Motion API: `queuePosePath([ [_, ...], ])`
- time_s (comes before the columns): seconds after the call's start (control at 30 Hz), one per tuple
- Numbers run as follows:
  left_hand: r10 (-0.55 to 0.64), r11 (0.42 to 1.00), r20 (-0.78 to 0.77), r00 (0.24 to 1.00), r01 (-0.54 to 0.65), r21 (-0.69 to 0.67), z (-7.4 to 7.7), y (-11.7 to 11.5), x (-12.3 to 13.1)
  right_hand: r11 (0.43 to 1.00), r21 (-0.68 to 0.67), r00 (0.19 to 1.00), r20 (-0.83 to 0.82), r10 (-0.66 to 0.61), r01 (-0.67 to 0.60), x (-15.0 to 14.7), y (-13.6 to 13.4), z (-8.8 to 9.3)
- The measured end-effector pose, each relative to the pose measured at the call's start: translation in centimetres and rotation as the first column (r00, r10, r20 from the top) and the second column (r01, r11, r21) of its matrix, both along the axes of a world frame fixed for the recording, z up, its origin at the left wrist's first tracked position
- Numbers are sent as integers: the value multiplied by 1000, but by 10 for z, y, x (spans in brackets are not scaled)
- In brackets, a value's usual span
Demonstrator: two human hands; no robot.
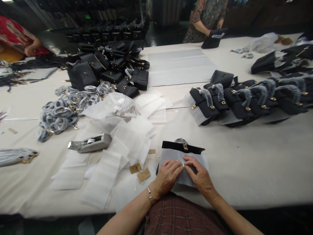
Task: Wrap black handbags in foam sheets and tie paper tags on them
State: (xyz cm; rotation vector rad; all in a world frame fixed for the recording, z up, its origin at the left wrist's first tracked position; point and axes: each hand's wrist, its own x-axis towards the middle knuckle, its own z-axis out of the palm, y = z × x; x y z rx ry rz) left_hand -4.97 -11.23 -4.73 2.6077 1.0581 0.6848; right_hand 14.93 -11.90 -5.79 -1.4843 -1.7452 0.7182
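Note:
A black handbag (167,144) lies at the table's near edge, its flap folded up with a gold clasp (185,146) on it. Over its front is a translucent white protective sheet (171,154). My left hand (168,175) is on the sheet, fingers pressed together and tips at a small shiny fitting (183,165) in the middle. From the other side my right hand (201,179) meets it, thumb and forefinger closed in on the sheet around that fitting. A wrapped handle (181,141) shows behind the flap. The left thumb is hidden.
Left are loose white sheets (132,140), a tape dispenser (95,143), paper tags (143,175) and wrapped straps (61,114). Black bags (85,73) are piled behind; a row of bags (239,101) stands right. Two people work across the table, one holding a bag (212,39).

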Motion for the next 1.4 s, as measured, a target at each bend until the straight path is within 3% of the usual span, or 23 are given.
queuePosePath([
  [0.27,-39,999,-91,995,40,9,-11,1,2,994,96,991,131,36,-48,-2,0,-21],
  [0.67,41,999,0,999,-41,-27,-12,0,4,984,179,986,168,-4,-26,-6,-2,-10],
  [0.97,59,995,29,998,-57,-77,-10,0,4,996,78,998,53,-36,32,-5,-1,-10],
  [1.17,45,998,38,998,-44,-38,-9,-1,4,1000,-1,1000,8,21,-21,2,1,-9],
  [1.4,14,1000,1,1000,-14,-21,-10,-1,2,997,60,997,56,52,-55,2,1,-19],
])
